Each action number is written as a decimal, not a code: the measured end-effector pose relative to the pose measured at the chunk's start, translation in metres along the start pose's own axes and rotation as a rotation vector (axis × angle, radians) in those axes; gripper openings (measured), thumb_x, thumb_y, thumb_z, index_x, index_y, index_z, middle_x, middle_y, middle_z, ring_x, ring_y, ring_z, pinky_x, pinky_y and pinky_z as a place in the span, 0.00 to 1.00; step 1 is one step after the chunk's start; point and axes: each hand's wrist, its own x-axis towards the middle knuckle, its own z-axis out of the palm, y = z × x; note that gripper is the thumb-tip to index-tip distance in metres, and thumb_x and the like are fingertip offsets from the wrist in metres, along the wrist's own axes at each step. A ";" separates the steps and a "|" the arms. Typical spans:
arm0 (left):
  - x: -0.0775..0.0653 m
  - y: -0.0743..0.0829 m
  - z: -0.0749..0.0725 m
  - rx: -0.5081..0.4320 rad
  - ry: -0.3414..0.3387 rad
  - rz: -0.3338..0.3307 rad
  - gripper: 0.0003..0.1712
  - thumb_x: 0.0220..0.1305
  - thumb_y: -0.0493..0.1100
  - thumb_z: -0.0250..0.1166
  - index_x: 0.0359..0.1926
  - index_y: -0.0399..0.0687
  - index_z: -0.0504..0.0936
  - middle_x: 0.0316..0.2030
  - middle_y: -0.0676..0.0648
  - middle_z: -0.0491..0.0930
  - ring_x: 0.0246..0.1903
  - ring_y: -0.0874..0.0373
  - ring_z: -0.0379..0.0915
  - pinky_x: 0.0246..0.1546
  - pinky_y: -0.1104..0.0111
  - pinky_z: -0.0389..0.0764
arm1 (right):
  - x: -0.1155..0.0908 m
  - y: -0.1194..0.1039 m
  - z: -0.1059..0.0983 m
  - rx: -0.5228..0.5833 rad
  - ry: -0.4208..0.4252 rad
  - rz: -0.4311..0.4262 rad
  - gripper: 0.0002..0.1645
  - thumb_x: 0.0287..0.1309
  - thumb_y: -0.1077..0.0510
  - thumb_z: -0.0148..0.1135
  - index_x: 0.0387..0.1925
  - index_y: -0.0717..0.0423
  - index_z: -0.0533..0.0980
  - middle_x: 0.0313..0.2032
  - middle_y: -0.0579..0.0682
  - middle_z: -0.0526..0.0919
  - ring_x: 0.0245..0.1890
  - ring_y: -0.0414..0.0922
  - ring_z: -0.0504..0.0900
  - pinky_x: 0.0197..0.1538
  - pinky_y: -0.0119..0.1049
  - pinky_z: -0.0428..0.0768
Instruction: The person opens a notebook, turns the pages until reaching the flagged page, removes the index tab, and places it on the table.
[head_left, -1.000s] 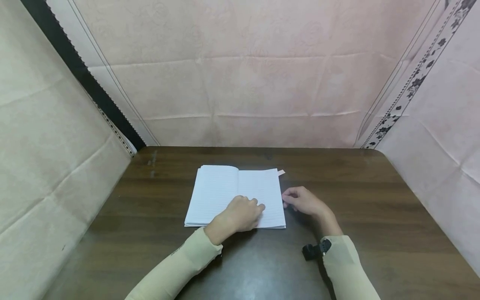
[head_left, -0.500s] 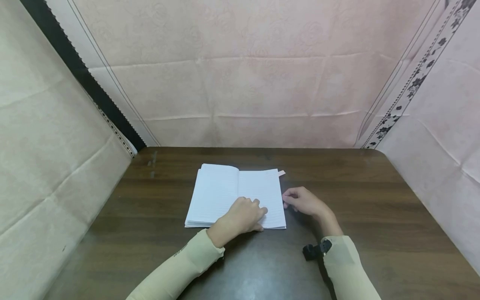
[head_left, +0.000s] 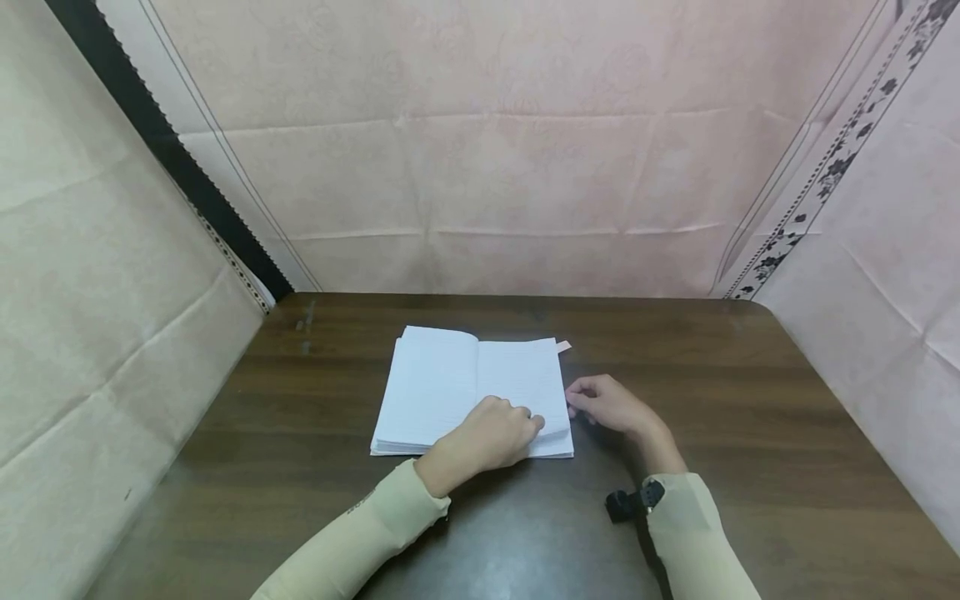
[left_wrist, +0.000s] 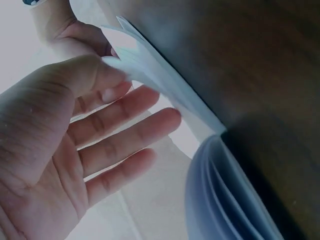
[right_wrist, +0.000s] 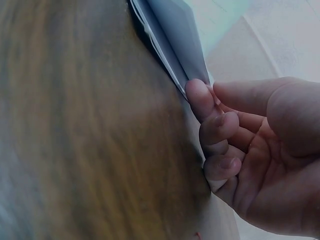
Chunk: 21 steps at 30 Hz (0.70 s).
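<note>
An open notebook (head_left: 431, 379) with lined white pages lies on the brown table. Over the lower part of its right-hand side is my left hand (head_left: 483, 433). In the left wrist view, that hand (left_wrist: 100, 130) pinches the edge of a lifted page (left_wrist: 150, 72) between thumb and index finger, the other fingers spread. My right hand (head_left: 611, 402) is at the notebook's right edge. Seen from the right wrist, the thumb and index finger of this hand (right_wrist: 250, 135) pinch a page (right_wrist: 182, 37) at its edge, the remaining fingers curled.
A small pale tab (head_left: 563, 346) sticks out at the notebook's upper right. The wooden table (head_left: 300, 500) extends around it. Pale cloth hangings (head_left: 480, 167) stand behind and at both sides. A black device (head_left: 630, 502) is strapped to the right wrist.
My left hand has slid a little to the right along the lower part of the right page, whose lower corner now looks raised. My right hand has stayed nearly still.
</note>
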 end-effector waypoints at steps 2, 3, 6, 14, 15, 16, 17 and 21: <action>0.001 0.000 0.000 -0.024 0.021 -0.008 0.07 0.62 0.49 0.67 0.37 0.52 0.82 0.26 0.53 0.82 0.18 0.60 0.74 0.17 0.67 0.73 | 0.000 0.000 0.000 0.007 0.004 -0.008 0.12 0.72 0.56 0.56 0.44 0.60 0.81 0.29 0.50 0.81 0.25 0.48 0.74 0.33 0.40 0.72; 0.001 -0.001 -0.001 -0.037 0.034 -0.010 0.08 0.62 0.48 0.67 0.39 0.51 0.80 0.25 0.53 0.82 0.17 0.60 0.74 0.17 0.67 0.73 | 0.000 0.001 0.000 0.007 0.006 -0.011 0.12 0.72 0.56 0.56 0.44 0.60 0.80 0.29 0.50 0.80 0.25 0.48 0.74 0.32 0.40 0.72; 0.001 -0.003 -0.001 -0.091 0.079 -0.012 0.14 0.61 0.44 0.68 0.46 0.51 0.75 0.21 0.53 0.79 0.15 0.61 0.71 0.15 0.69 0.70 | -0.001 0.001 0.000 0.007 0.013 -0.027 0.12 0.72 0.57 0.55 0.45 0.62 0.80 0.29 0.51 0.80 0.25 0.47 0.74 0.32 0.40 0.72; -0.010 -0.020 -0.009 -0.151 0.086 -0.042 0.26 0.60 0.38 0.66 0.56 0.69 0.76 0.22 0.52 0.78 0.12 0.60 0.61 0.12 0.69 0.65 | -0.001 -0.002 0.001 0.009 0.014 -0.020 0.12 0.72 0.58 0.56 0.45 0.63 0.80 0.29 0.51 0.81 0.24 0.47 0.74 0.31 0.39 0.72; -0.011 -0.024 -0.012 -0.172 0.063 -0.056 0.26 0.59 0.38 0.65 0.56 0.71 0.78 0.24 0.52 0.79 0.13 0.60 0.60 0.13 0.69 0.64 | -0.001 -0.002 0.001 0.006 0.014 -0.019 0.13 0.72 0.57 0.56 0.45 0.63 0.80 0.29 0.50 0.81 0.24 0.47 0.74 0.31 0.39 0.72; -0.013 -0.028 -0.015 -0.198 0.038 -0.069 0.26 0.60 0.38 0.65 0.56 0.71 0.79 0.24 0.51 0.79 0.13 0.61 0.59 0.13 0.69 0.64 | -0.001 -0.002 0.001 0.006 0.015 -0.012 0.12 0.72 0.57 0.56 0.45 0.62 0.80 0.29 0.50 0.81 0.24 0.47 0.74 0.31 0.39 0.72; -0.014 -0.032 -0.018 -0.227 0.014 -0.085 0.27 0.59 0.38 0.65 0.57 0.71 0.79 0.24 0.51 0.78 0.14 0.61 0.58 0.14 0.69 0.63 | -0.001 -0.002 0.001 0.007 0.016 -0.005 0.12 0.72 0.57 0.56 0.45 0.62 0.81 0.29 0.50 0.81 0.24 0.47 0.74 0.31 0.39 0.72; -0.020 -0.049 -0.028 -0.360 -0.041 -0.136 0.30 0.58 0.37 0.64 0.60 0.67 0.80 0.19 0.55 0.72 0.15 0.63 0.51 0.15 0.70 0.57 | -0.001 -0.002 0.002 0.009 0.020 0.011 0.12 0.72 0.57 0.56 0.45 0.60 0.80 0.29 0.51 0.81 0.26 0.48 0.75 0.33 0.39 0.72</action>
